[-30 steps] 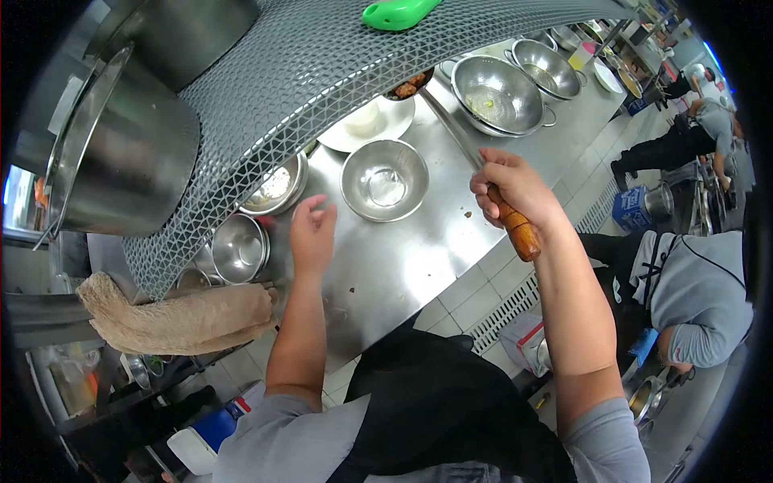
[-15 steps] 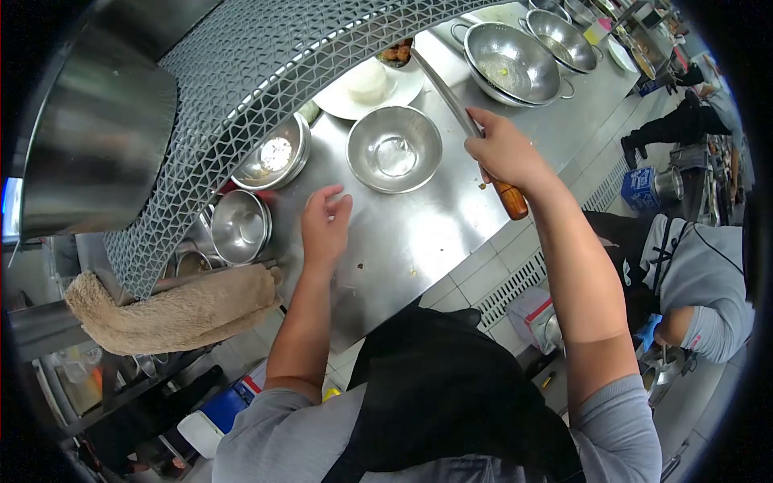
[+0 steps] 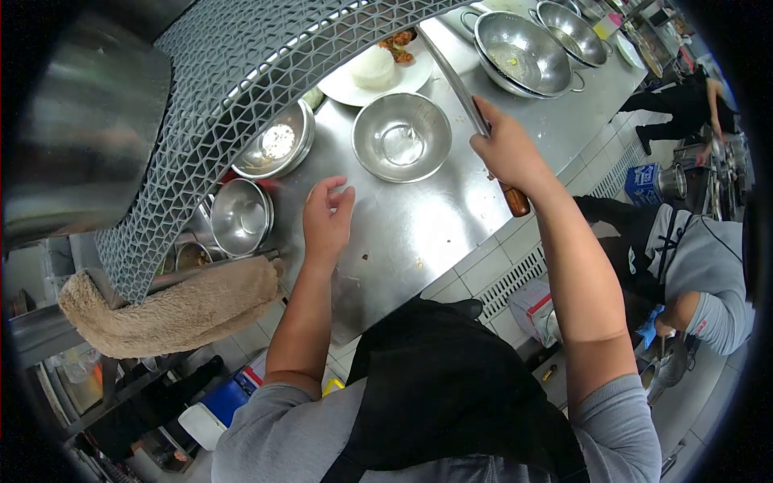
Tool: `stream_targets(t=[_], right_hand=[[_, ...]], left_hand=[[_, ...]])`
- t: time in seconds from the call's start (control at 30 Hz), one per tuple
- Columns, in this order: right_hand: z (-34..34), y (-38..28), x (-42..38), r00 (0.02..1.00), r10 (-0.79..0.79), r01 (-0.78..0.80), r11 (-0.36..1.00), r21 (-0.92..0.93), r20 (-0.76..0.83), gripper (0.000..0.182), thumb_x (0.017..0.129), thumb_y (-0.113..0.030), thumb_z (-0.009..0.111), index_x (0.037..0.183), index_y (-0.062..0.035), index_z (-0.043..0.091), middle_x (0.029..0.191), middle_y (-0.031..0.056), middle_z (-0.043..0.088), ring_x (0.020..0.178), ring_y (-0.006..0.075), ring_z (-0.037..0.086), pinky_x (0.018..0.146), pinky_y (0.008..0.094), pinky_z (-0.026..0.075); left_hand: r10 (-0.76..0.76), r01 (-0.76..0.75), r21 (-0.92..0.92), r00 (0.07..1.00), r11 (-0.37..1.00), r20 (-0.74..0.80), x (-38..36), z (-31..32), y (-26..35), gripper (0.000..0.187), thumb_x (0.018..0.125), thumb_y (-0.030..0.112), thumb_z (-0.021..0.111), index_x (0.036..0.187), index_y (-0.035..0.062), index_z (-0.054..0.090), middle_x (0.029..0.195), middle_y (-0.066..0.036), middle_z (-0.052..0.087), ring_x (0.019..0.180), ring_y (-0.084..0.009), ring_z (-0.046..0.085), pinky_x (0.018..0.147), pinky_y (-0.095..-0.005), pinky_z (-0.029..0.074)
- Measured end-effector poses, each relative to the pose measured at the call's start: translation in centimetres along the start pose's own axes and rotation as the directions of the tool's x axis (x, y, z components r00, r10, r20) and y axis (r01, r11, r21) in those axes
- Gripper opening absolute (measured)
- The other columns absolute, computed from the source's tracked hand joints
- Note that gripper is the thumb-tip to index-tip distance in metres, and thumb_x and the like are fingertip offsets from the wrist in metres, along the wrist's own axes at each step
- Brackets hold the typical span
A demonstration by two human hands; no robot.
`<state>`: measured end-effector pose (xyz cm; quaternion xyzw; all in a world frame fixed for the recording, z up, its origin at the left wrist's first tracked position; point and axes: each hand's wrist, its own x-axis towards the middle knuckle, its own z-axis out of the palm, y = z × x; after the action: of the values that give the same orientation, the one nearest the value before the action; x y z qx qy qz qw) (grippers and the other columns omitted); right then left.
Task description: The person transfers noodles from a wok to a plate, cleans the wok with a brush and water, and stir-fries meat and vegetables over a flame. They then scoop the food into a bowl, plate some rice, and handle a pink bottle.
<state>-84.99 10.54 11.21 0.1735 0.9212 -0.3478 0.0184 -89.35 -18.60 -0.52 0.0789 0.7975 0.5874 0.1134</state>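
Right hand [image 3: 506, 149] grips 1 ladle [image 3: 471, 109] beside 1 empty bowl [image 3: 401, 137].

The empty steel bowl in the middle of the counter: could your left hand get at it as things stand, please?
Probably yes: the left hand hovers open over bare counter, and nothing lies between it and the bowl.

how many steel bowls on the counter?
5 visible: one round steel bowl mid-counter, two by the grey mat (upper, lower), two handled ones at the far end (). More may be hidden under the mat.
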Motion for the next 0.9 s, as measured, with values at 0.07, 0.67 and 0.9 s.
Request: stream_targets(t=[0.07, 0.67, 0.9], right_hand=[[0.2, 0.1, -0.1, 0.999, -0.012, 0.014, 0.998, 0.056, -0.039, 0.057, 0.079, -0.011, 0.054, 0.132, 0.0054, 0.042, 0.105, 0.0324, 0.06, 0.099, 0.0419, 0.06, 0.089, 0.0421, 0.046], [-0.2, -1.0, -2.1, 0.99, -0.089, 0.097, 0.993, 0.071, -0.112, 0.059, 0.077, -0.009, 0.055, 0.133, 0.0047, 0.043, 0.103, 0.0315, 0.061, 0.093, 0.0403, 0.063, 0.085, 0.0419, 0.048], [-0.3, -1.2, -2.7, 0.995, -0.055, 0.044, 0.99, -0.134, -0.081, 0.062, 0.078, -0.008, 0.055, 0.138, -0.0063, 0.04, 0.098, 0.0279, 0.063, 0.089, 0.0419, 0.062, 0.082, 0.0465, 0.048]], left_hand=[[-0.036, 0.036, 0.001, 0.999, 0.999, -0.002, -0.2, 0.0, 1.0, 0.023, 0.091, 0.011, 0.061, 0.111, 0.0011, 0.056, 0.091, -0.006, 0.065, 0.085, -0.0129, 0.063, 0.076, -0.0244, 0.048], [-0.045, 0.045, 0.031, 0.999, 0.999, 0.002, 0.2, 0.0, 0.7, 0.023, 0.092, 0.011, 0.06, 0.112, 0.0002, 0.056, 0.096, -0.007, 0.064, 0.086, -0.0137, 0.063, 0.077, -0.0246, 0.048], [0.052, -0.067, -0.143, 0.993, 0.987, -0.106, 0.4, 1.0, 2.1, 0.024, 0.089, 0.014, 0.063, 0.109, 0.0008, 0.06, 0.098, -0.011, 0.065, 0.083, -0.0126, 0.061, 0.071, -0.0239, 0.048]])
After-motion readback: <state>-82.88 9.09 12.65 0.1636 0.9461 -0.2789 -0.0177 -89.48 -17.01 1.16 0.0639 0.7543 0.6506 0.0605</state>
